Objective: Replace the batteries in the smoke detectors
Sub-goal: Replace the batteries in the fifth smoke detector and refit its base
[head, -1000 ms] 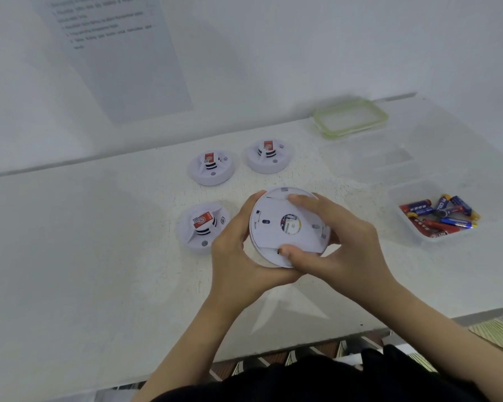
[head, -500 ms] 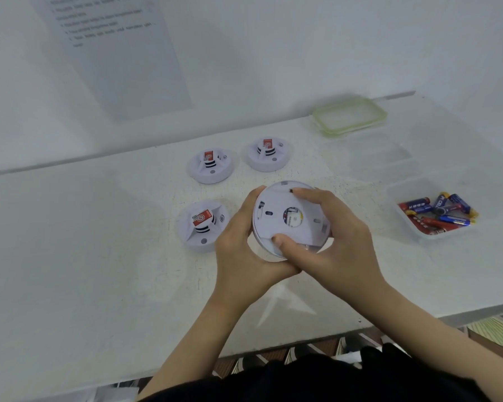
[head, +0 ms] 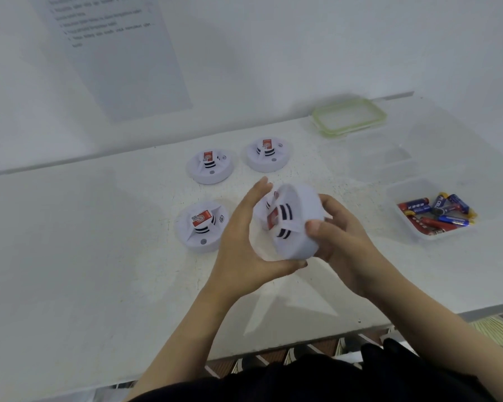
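While both hands keep one detector off the table [head: 84, 242], the stock reads thus; held detector [head: 288, 224]: tilted on edge above the table's front middle, blurred, its striped face and red label turned to the camera; left hand [head: 244, 245]: thumb curled under the rim, fingers up the left side, grasping it; right hand [head: 340, 236]: thumb and fingers clamped on the right rim, grasping it too; near detector [head: 202, 224], mid detector [head: 209, 166], far detector [head: 269, 155]: face up on the table, left of and behind the held one, none touching it; batteries [head: 436, 213]: loose, red and blue, in a clear tray [head: 401, 192] at the right, well apart from the hands; lid [head: 349, 117]: green-rimmed, behind the tray.

Progress, as judged: no compartment shows open and no battery is in hand; which units hold fresh cells cannot be told; the held one looks either finished or not yet opened; the count done cannot be fixed.
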### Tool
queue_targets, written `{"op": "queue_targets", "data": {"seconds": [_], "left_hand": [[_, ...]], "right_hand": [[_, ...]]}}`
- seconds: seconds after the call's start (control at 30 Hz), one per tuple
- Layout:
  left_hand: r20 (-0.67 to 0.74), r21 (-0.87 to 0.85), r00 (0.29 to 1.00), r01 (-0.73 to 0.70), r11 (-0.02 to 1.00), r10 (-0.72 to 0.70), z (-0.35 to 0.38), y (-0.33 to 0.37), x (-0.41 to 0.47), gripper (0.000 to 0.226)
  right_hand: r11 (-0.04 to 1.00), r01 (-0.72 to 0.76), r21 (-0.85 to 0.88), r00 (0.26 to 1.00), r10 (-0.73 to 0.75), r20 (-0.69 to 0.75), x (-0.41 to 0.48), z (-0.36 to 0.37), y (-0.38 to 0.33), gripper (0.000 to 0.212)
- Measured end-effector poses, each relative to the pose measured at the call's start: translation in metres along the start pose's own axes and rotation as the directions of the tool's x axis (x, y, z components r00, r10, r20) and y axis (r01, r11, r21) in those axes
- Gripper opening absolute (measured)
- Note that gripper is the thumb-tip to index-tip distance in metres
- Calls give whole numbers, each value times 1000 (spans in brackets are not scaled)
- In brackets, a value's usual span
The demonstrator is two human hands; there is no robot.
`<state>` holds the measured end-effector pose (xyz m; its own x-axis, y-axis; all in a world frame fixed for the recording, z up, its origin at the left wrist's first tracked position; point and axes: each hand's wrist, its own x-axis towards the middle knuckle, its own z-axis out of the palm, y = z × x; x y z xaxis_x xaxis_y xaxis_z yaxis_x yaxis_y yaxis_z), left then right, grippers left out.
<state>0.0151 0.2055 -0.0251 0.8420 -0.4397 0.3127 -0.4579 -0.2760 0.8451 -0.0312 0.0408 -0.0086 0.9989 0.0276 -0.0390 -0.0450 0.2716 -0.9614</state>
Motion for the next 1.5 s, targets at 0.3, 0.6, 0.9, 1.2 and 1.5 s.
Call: {"op": "queue_targets", "data": {"seconds": [0.3, 0.6, 0.9, 1.2, 1.5], "left_hand": [[-23, -161, 999, 42, 986, -46, -10, -5, 3, 92], [241, -286, 963, 189, 939, -120, -28, -10, 4, 91], [47, -407, 972, 231, 884, -232, -21, -12, 3, 44], [49, -98, 981, 191, 977, -186, 0, -14, 1, 117], [9, -79, 987, 160, 984, -160, -18, -16, 5, 107]], "right_hand": [[973, -39, 228, 992, 10, 129, 2, -14, 4, 47], [986, -128, -105, 991, 124, -50, 13, -18, 0, 51], [956, -201, 215, 980, 196, 43, 20, -27, -2, 56], [990, -132, 50, 990, 134, -35, 17, -8, 5, 75], [988, -81, -134, 997, 79, -21, 12, -10, 5, 62]]}}
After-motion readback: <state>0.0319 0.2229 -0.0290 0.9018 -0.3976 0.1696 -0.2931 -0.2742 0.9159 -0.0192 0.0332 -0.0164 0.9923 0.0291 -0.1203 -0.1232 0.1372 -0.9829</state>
